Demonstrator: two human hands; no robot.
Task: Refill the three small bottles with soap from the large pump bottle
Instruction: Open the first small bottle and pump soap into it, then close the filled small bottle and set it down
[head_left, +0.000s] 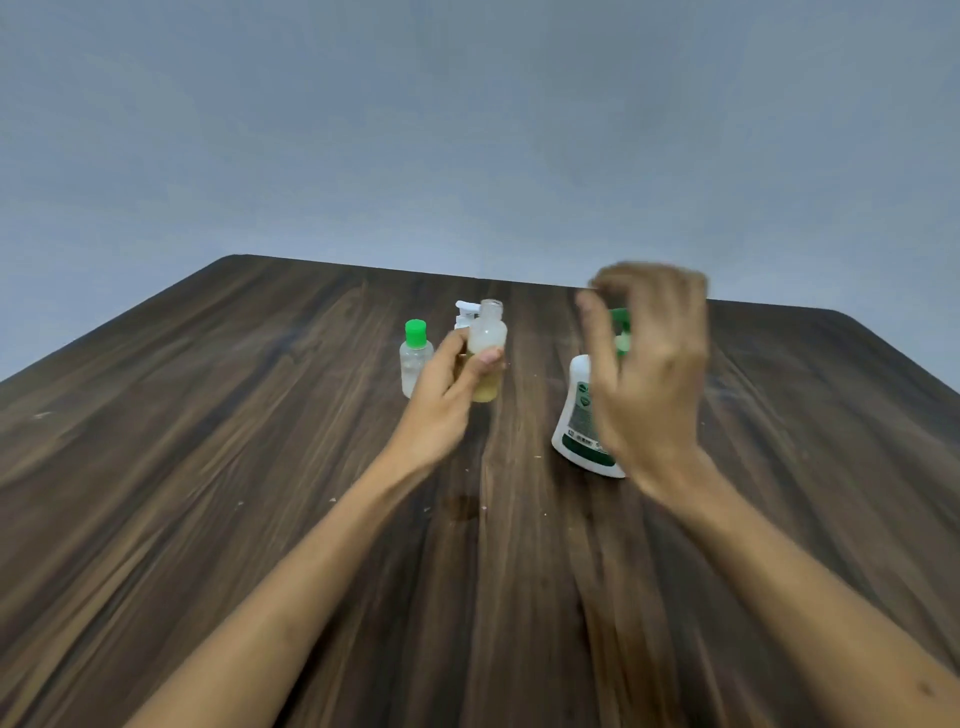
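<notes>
My left hand (441, 400) grips a small clear bottle (485, 338) with no cap, upright, with yellowish soap in its lower part. Behind my fingers stands another small bottle with a white pump top (465, 312), mostly hidden. To the left stands a small clear bottle with a green cap (415, 358). The large white pump bottle (579, 415) with a green label stands at the right. My right hand (649, 364), blurred, hovers in front of its green pump head (619, 325) with curled fingers; whether it touches the pump I cannot tell.
A dark wood-grain table (260, 493) carries everything; its far edge runs just behind the bottles. A small wet stain (460, 506) and pale crumbs lie between my forearms. A plain grey wall rises behind.
</notes>
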